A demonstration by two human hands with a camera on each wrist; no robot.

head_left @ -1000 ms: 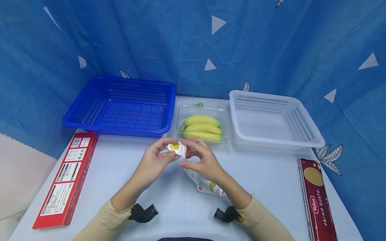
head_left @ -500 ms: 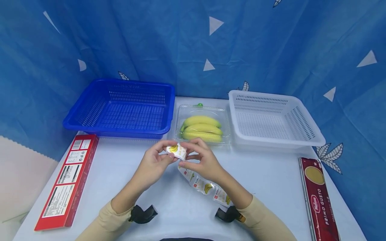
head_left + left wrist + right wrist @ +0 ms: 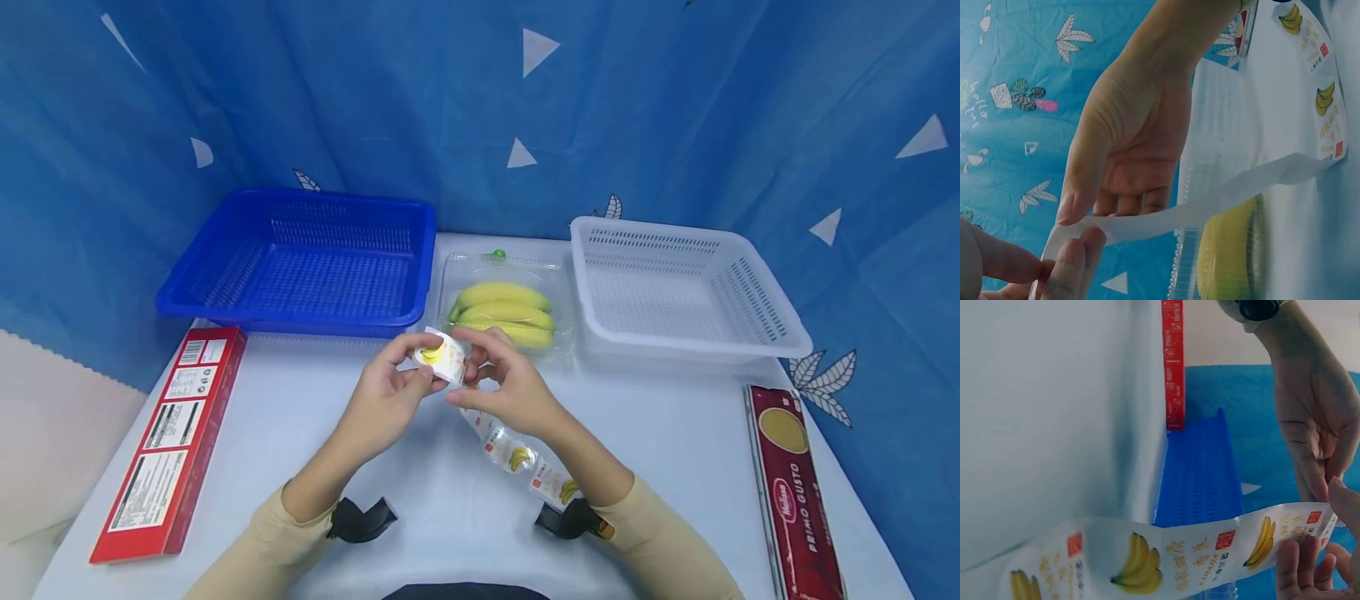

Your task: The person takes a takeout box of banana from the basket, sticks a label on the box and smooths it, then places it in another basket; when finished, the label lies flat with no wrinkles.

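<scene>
Both hands hold a strip of white banana stickers (image 3: 1172,556) above the middle of the table. My left hand (image 3: 382,404) pinches the strip's end between thumb and fingers. Close beside it, my right hand (image 3: 517,396) grips the strip with thumb and fingertips. In the left wrist view the pale back of the strip (image 3: 1222,197) stretches from the fingers toward the table. Printed labels trail below the right hand in the head view. Just beyond the hands, bananas (image 3: 502,315) lie inside a clear plastic box (image 3: 510,268).
A blue basket (image 3: 330,321) stands at the back left and a white basket (image 3: 697,340) at the back right. On the left lies a red carton (image 3: 161,450). A dark red Melissa pasta pack (image 3: 795,492) lies along the right edge.
The label between the fingertips has tilted more upright. The strip's trailing part has shifted toward the right forearm, with more labels showing than one second ago. Both hands stay nearly in place.
</scene>
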